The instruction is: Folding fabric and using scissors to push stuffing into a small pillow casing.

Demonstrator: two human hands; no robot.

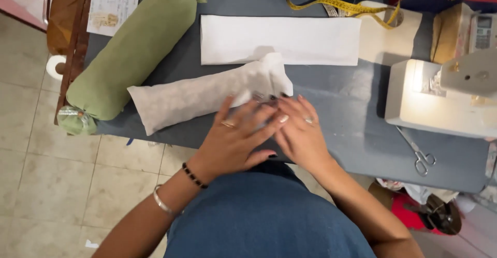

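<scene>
Both my hands, left (233,136) and right (300,133), lay flat-fingered, gripping nothing, on white stuffed roll's (202,98) open 3-o'clock end; stuffed, still unclosed.

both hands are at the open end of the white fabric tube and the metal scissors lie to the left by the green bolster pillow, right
Not quite. The head view shows the metal scissors on the right, below the white sewing machine, far from the green bolster pillow. Both hands are indeed at the white fabric tube's open end.
</scene>
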